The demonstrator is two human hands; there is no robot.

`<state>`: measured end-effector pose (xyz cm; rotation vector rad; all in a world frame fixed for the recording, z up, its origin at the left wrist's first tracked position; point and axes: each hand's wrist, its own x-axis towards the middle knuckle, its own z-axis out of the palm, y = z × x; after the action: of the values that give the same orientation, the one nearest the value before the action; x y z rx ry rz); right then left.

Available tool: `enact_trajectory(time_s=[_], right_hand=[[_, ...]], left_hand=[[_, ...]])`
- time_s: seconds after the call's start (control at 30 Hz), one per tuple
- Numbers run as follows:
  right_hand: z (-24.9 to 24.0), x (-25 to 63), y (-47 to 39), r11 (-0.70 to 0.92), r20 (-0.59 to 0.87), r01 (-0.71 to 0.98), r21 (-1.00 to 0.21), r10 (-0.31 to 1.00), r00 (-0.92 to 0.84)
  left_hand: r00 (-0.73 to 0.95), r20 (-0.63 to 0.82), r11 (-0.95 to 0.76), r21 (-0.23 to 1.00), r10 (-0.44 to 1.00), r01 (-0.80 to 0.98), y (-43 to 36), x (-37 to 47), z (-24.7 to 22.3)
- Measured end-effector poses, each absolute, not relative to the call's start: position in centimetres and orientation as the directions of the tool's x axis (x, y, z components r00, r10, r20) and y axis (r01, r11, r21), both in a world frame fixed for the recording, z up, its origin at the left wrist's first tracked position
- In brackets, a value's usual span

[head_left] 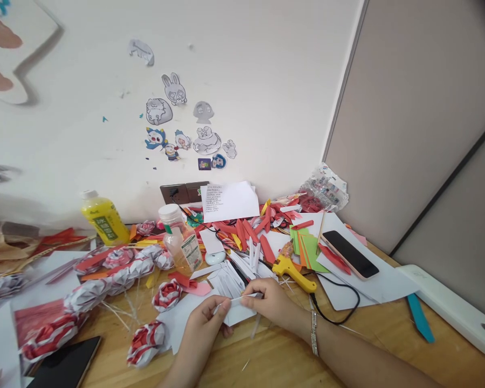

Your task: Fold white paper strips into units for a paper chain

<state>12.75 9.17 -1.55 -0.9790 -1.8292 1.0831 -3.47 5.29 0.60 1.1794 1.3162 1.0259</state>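
Between my two hands is a narrow folded strip of white paper [236, 303], held level above the table's front. My left hand [208, 318] pinches its left end between thumb and fingers. The right end is pinched by my right hand [267, 299], which has a beaded bracelet at the wrist. Just beyond them lies a heap of folded white paper strips [226, 283]. A yellow glue gun [293, 272] rests right of the heap, its black cord curling toward the right. Red-and-white paper flowers [147, 344] sit left of my left hand.
A yellow bottle [105, 218] and a clear jar [171, 218] stand at the back left. One phone [351, 253] lies on white sheets at right, a dark tablet or phone [67, 364] at front left. Red paper pieces [246, 230] pile along the wall. A long white device [452, 310] lies at far right.
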Motion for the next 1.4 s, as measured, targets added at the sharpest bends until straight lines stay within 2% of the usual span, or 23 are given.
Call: enact_trajectory(time_s=[0.2, 0.4, 0.63, 0.97, 1.07, 1.23, 1.4], right_hand=[[-1.3, 13.0, 9.3, 0.349, 0.223, 0.232, -0.908, 0.871, -0.437], [-1.4, 13.1, 9.4, 0.373, 0.242, 0.244, -0.895, 0.866, -0.437], [-1.6, 12.7, 8.9, 0.458, 0.279, 0.293, -0.839, 0.825, -0.491], [-2.2, 12.2, 8.8, 0.504, 0.307, 0.396, -0.768, 0.832, -0.462], [-2.1, 12.2, 8.7, 0.511, 0.307, 0.401, -0.76, 0.827, -0.471], [-1.7, 12.3, 8.7, 0.495, 0.3, 0.341, -0.799, 0.82, -0.487], [-1.5, 12.3, 8.4, 0.483, 0.284, 0.309, -0.819, 0.81, -0.512]], left_hand=[[0.014, -0.15, 0.148, 0.984, 0.989, 0.095, 4.9, -3.6, 0.8], [0.085, -0.132, 0.125, 0.988, 0.988, 0.087, 5.2, -3.7, 0.2], [0.047, -0.025, 0.008, 0.94, 0.999, 0.34, 4.9, -3.5, 0.3], [0.135, 0.065, -0.117, 0.894, 0.989, 0.433, 4.8, -3.4, 0.0], [0.142, 0.059, -0.115, 0.896, 0.988, 0.429, 4.8, -3.5, -0.2], [0.084, -0.035, 0.004, 0.94, 0.996, 0.342, 4.9, -3.5, 0.0], [0.063, 0.046, -0.065, 0.93, 0.997, 0.36, 4.8, -3.2, 0.4]])
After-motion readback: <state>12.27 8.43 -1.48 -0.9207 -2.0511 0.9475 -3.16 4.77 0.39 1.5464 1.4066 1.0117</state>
